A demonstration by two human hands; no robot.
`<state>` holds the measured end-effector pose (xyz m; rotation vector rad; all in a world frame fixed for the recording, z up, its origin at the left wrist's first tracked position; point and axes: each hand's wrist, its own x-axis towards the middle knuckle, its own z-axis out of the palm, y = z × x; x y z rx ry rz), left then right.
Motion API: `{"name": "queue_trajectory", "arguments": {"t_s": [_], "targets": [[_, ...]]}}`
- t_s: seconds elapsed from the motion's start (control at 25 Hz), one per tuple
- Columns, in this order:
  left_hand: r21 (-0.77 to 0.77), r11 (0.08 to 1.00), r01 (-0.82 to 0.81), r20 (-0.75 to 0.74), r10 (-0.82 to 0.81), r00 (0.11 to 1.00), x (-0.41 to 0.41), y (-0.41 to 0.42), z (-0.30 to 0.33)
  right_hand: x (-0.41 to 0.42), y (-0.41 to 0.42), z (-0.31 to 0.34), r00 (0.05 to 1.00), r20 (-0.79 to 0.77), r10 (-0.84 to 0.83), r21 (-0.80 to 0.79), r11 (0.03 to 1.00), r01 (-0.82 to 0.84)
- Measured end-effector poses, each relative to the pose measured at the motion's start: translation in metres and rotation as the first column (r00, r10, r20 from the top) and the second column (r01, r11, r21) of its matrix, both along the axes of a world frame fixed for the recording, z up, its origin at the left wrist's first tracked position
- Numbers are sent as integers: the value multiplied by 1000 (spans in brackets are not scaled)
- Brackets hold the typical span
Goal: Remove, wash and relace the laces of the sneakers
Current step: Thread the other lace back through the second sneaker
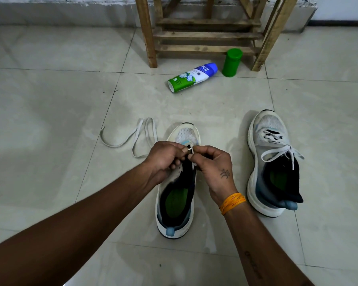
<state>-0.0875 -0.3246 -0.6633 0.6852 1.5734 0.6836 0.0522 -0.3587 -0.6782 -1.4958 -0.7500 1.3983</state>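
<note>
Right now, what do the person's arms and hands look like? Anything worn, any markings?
Both forearms are bare, with no sleeves in view and no gloves. The right hand has a small dark tattoo on its back. An orange thread band, wound in several strands, circles the right wrist. Faint dark lettering runs along the right forearm, too blurred to read. The left hand shows no jewellery or markings.

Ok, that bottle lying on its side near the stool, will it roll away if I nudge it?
Probably. The bottle is round and lies flat on smooth floor tile, so a sideways nudge would likely set it rolling. It may stop against the green container or the wooden stool close by. Its glossy surface looks somewhat slippery to grip.
</note>
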Motion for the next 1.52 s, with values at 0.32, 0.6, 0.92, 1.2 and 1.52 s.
{"name": "queue_trajectory", "arguments": {"t_s": [0.32,0.6,0.92,1.2,1.52], "targets": [[140,989,-46,-244,79,967,16,-2,-12,2,-1,-2,996,-87,32,19,999,-31],[295,944,149,-347,-40,937,10,-10,-6,1,24,-14,986,147,78,107,990,-94],[386,772,505,-824,42,565,-1,-64,1,0,30,-17,999,37,25,86,996,-29],[464,792,397,-757,121,642,-15,-70,-1,17,43,-32,979,198,-57,-116,990,81],[524,781,341,-701,167,693,-21,-65,-3,23,22,-9,539,840,64,202,885,-419]]}}
